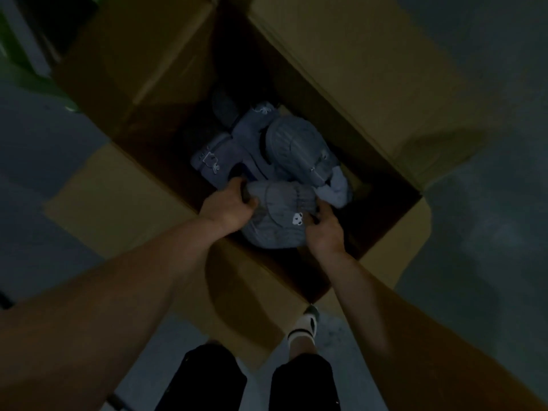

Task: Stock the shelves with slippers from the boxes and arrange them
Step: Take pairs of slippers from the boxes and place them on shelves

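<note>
An open cardboard box (pixel 326 69) stands on the floor below me, its flaps spread outward. Several grey-blue slippers lie inside, some with a small white bear mark (pixel 212 161). One slipper lies sole up (pixel 296 143). Nearest me is a grey slipper bundle (pixel 275 221) with a white bear badge. My left hand (pixel 228 207) grips its left end, fingers curled round it. My right hand (pixel 324 229) holds its right side, fingers curled over the edge. Both hands are down inside the box.
The scene is dim. Grey floor (pixel 489 232) surrounds the box. A green and dark object (pixel 26 48) stands at the upper left. My legs in dark shorts (pixel 207 381) and a white-socked foot (pixel 305 324) are just in front of the box's near flap (pixel 246 307).
</note>
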`<state>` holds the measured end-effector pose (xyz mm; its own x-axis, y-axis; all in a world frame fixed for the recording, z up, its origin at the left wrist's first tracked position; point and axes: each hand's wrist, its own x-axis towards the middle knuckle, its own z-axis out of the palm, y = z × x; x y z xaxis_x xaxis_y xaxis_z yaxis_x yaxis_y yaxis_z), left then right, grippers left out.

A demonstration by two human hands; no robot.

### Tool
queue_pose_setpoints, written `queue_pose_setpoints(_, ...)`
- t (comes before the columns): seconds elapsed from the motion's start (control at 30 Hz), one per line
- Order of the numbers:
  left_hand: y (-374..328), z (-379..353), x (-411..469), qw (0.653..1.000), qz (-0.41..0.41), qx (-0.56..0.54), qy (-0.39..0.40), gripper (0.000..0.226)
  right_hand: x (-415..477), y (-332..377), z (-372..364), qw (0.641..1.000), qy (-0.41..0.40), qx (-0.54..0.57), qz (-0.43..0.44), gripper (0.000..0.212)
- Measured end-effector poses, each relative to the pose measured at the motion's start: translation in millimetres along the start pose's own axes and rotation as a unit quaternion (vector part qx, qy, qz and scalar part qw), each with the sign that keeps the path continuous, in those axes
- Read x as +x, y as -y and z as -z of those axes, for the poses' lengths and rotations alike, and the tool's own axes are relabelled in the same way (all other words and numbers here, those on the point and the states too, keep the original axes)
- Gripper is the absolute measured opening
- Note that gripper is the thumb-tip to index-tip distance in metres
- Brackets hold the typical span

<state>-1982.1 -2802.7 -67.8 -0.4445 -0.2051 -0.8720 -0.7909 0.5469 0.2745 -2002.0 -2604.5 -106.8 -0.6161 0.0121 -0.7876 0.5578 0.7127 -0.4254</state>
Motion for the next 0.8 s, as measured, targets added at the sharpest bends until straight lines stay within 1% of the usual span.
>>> queue_pose_setpoints(0.1,-7.0,2.7,-27.6,0.999,0.021,-0.043,0.011,0.062,-23.3,11.2,10.4,0.999,-0.039,-0.025,-0.013,0.055)
queue_pose_setpoints(0.2,-23.0,2.1,-54.8,0.993,0.048,-0.104,0.012,0.061,-48.8,26.5,20.7,0.994,-0.085,-0.044,-0.058,0.069)
queue_pose_setpoints(0.27,-31.3,0.0,-69.5,0.987,0.07,-0.145,0.007,0.061,-64.0,32.8,27.3,0.99,-0.088,-0.043,-0.099,0.077)
queue_pose_setpoints(0.33,-34.9,-0.4,-79.9,0.978,0.095,-0.183,-0.008,0.062,-77.3,37.2,31.3,0.989,-0.079,-0.027,-0.119,0.079)
queue_pose_setpoints(0.4,-36.8,2.7,-88.5,0.967,0.118,-0.225,-0.018,0.061,-88.6,41.4,33.7,0.987,-0.066,0.038,-0.144,0.081)
queue_pose_setpoints(0.43,-37.4,5.1,-92.5,0.961,0.124,-0.247,-0.02,0.062,-92.3,42.3,33.0,0.981,-0.057,0.083,-0.164,0.085)
queue_pose_setpoints(0.5,-40.0,11.0,-102.7,0.948,0.135,-0.288,-0.013,0.064,-103.3,51.0,34.8,0.953,-0.015,0.198,-0.23,0.098)
queue_pose_setpoints(0.53,-41.0,14.3,-108.9,0.942,0.139,-0.304,-0.002,0.066,-110.1,55.8,35.5,0.925,0.011,0.267,-0.269,0.102)
queue_pose_setpoints(0.57,-40.9,16.1,-114.5,0.937,0.141,-0.32,0.013,0.066,-114.8,57.5,36.2,0.896,0.039,0.331,-0.292,0.098)
queue_pose_setpoints(0.6,-39.1,18.3,-120.4,0.932,0.143,-0.332,0.029,0.064,-120.9,60.9,38.7,0.873,0.063,0.374,-0.305,0.084)
queue_pose_setpoints(0.63,-37.7,20.1,-125.5,0.924,0.145,-0.351,0.046,0.06,-126.1,63.2,42.5,0.859,0.074,0.403,-0.306,0.068)
queue_pose_setpoints(0.67,-36.2,22.9,-131.3,0.911,0.152,-0.377,0.066,0.056,-129.5,64.5,46.4,0.857,0.077,0.41,-0.302,0.06)
queue_pose_setpoints(0.7,-34.7,25.6,-138.3,0.896,0.156,-0.405,0.094,0.053,-132.9,65.7,51.5,0.855,0.081,0.418,-0.297,0.061)
queue_pose_setpoints(0.73,-33.5,26.9,-144.4,0.888,0.154,-0.415,0.122,0.054,-135.1,65.2,58.6,0.857,0.082,0.418,-0.289,0.064)
queue_pose_setpoints(0.77,-30.8,27.2,-148.7,0.89,0.151,-0.406,0.14,0.059,-138.5,66.0,67.0,0.859,0.08,0.417,-0.287,0.064)
queue_pose_setpoints(0.8,-29.9,27.6,-153.1,0.903,0.147,-0.373,0.153,0.066,-142.6,67.2,76.0,0.867,0.081,0.405,-0.28,0.061)
